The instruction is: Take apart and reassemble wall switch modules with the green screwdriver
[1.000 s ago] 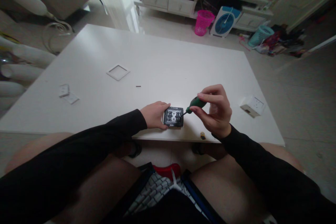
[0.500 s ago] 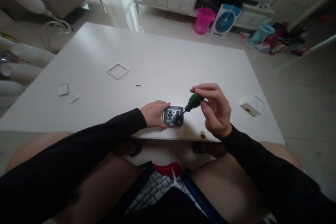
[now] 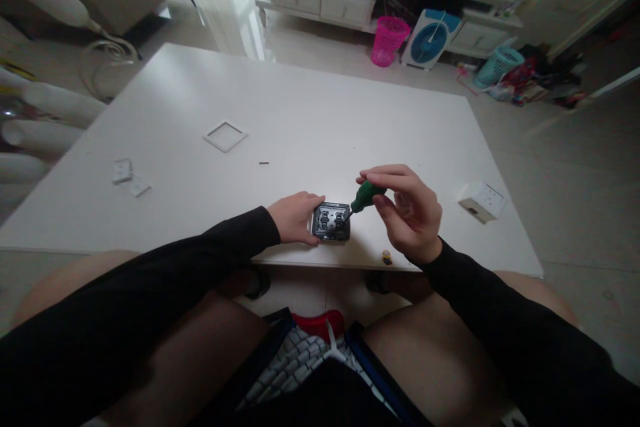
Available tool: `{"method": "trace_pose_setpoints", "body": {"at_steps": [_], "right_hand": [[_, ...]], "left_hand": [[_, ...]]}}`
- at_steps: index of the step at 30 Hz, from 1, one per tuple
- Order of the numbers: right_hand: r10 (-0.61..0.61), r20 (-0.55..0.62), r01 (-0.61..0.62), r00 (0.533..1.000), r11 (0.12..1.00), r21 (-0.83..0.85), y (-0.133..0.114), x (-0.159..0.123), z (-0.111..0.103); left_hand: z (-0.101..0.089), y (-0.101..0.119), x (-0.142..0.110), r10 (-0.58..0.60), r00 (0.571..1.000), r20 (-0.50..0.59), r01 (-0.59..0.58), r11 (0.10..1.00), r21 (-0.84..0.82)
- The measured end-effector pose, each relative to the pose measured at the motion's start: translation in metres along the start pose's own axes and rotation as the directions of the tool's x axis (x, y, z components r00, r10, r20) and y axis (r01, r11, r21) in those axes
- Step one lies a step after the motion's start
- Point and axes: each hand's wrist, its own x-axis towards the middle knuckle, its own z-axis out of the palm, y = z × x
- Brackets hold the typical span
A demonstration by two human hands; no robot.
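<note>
A dark socket module (image 3: 331, 223) lies back side up near the front edge of the white table (image 3: 310, 107). My left hand (image 3: 296, 216) grips its left side and holds it down. My right hand (image 3: 407, 210) pinches the green handle of a small screwdriver (image 3: 364, 197) between thumb and fingers. The screwdriver's tip rests on the right part of the module.
A white socket (image 3: 481, 201) sits at the table's right edge. A white square frame (image 3: 225, 135), a small dark screw (image 3: 263, 163) and small white parts (image 3: 127, 177) lie to the left. A tiny yellow piece (image 3: 386, 256) sits at the front edge. My knees are below the table.
My right hand's fingers have shifted round the screwdriver handle, and the handle has tipped a little more upright. The left hand and the module have stayed put.
</note>
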Motion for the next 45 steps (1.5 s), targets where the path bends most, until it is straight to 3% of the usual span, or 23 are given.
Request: {"method": "trace_pose_setpoints", "body": {"at_steps": [5, 11, 17, 23, 29, 33, 35, 40, 45], "right_hand": [[-0.063, -0.106, 0.05, 0.992, 0.99, -0.128, 0.0019, 0.0003, -0.0015], [0.023, -0.001, -0.023, 1.0, 1.0, 0.011, -0.0011, 0.0014, -0.0021], [-0.03, -0.092, 0.02, 0.995, 0.994, -0.107, 0.0021, 0.0025, -0.0038], [0.032, 0.021, -0.033, 0.999, 0.999, 0.021, -0.0003, 0.0046, -0.0041], [-0.034, -0.078, 0.026, 0.996, 0.994, -0.106, 0.0009, 0.0051, -0.0054], [0.056, 0.008, -0.056, 0.998, 0.998, 0.028, 0.0015, 0.0042, -0.0047], [0.04, 0.039, -0.041, 0.998, 0.998, 0.046, 0.001, 0.0045, -0.0042], [-0.038, -0.063, 0.029, 0.997, 0.991, -0.131, 0.0, 0.0055, -0.0057], [0.072, 0.089, -0.078, 0.993, 0.995, 0.062, -0.0039, 0.0071, -0.0094]], "left_hand": [[0.001, -0.0009, 0.0, 0.0, 1.0, -0.009, 0.0, 1.0, 0.003], [-0.0001, -0.0001, 0.0003, -0.019, 1.0, 0.018, 0.019, 1.0, 0.0], [0.0013, -0.0016, 0.0002, -0.018, 1.0, 0.007, 0.018, 1.0, -0.006], [0.0027, -0.0029, 0.0002, -0.005, 1.0, 0.001, 0.005, 1.0, -0.012], [0.0027, -0.0019, 0.0001, -0.007, 1.0, 0.005, 0.007, 1.0, 0.003], [0.0025, -0.002, 0.0002, -0.014, 1.0, 0.015, 0.014, 1.0, 0.007], [0.0017, -0.0015, 0.0003, -0.012, 1.0, 0.018, 0.012, 1.0, 0.006], [0.0007, -0.0002, 0.0003, -0.022, 0.999, 0.023, 0.022, 1.0, 0.013], [0.0011, 0.0001, -0.0007, -0.02, 1.0, 0.006, 0.02, 1.0, 0.017]]}}
